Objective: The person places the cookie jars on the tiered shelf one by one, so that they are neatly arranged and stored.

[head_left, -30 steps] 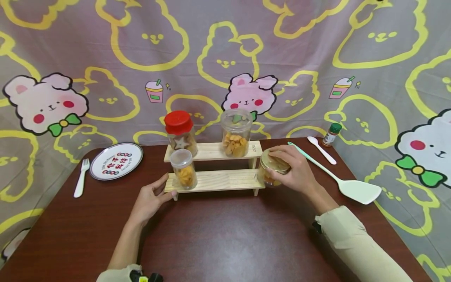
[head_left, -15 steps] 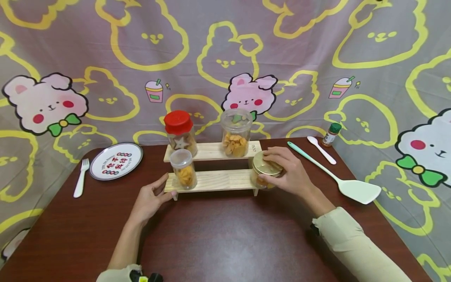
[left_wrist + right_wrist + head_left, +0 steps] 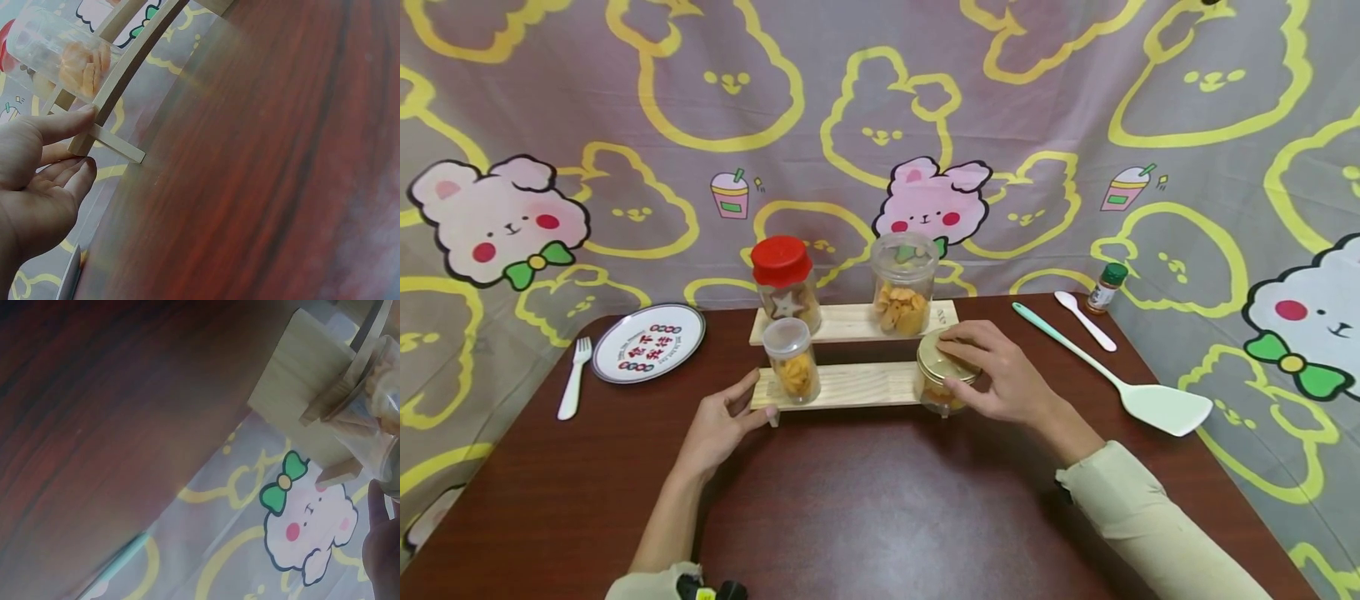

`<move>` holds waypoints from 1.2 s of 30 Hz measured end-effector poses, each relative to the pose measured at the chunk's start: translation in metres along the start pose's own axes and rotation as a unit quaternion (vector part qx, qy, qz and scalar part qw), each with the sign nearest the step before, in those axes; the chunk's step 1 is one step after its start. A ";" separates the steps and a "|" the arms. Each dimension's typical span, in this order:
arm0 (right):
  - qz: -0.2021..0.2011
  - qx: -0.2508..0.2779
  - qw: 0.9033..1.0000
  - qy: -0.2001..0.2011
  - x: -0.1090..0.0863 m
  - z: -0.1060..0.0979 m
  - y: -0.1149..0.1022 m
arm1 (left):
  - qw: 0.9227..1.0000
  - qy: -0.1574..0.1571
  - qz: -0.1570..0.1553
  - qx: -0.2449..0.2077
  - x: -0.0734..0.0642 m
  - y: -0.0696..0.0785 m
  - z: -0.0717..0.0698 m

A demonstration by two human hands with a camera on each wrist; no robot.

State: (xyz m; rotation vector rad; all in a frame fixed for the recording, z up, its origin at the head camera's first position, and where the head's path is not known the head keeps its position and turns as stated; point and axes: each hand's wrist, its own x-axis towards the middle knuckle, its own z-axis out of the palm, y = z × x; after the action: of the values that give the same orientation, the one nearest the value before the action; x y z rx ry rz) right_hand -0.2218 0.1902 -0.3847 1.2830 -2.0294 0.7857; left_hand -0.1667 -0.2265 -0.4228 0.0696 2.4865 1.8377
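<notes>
My right hand (image 3: 1000, 371) grips a short clear jar (image 3: 942, 395) with a gold lid by that lid, at the right end of the two-tier wooden rack's (image 3: 865, 384) lower board. Orange-brown contents show through its side. My left hand (image 3: 718, 429) pinches the left end of the same board, thumb above and fingertips below in the left wrist view (image 3: 65, 140). Close to it on the lower board stands a small lidded jar (image 3: 793, 367) of yellow snacks. Up on the rear board are a red-lidded jar (image 3: 784, 287) with a star shape and a larger clear jar (image 3: 901, 287) of orange snacks.
At the left lie a white fork (image 3: 574, 379) and a printed plate (image 3: 649, 343). On the right are a pale spatula (image 3: 1161, 407) with a green handle, a white spoon (image 3: 1086, 321) and a green-capped spice bottle (image 3: 1106, 288). A patterned cloth (image 3: 842, 108) hangs behind the table.
My right hand has moved left with the gold-lidded jar, from beside the rack's right end to over the lower board. My left hand stays in place.
</notes>
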 end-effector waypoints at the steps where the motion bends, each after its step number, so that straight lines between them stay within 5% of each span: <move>1: -0.001 0.000 1.000 -0.001 0.001 0.001 -0.001 | 1.000 0.000 0.000 -0.001 0.000 0.000 0.000; 36: 0.008 -0.018 0.999 -0.032 0.032 0.031 -0.018 | 1.000 0.004 0.006 -0.004 0.000 0.000 0.001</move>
State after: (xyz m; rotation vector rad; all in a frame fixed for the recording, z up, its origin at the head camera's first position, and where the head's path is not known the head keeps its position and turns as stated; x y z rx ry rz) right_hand -0.2212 0.1429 -0.3777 1.2885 -2.0962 0.7200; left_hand -0.1665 -0.2257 -0.4235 0.0768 2.4901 1.8558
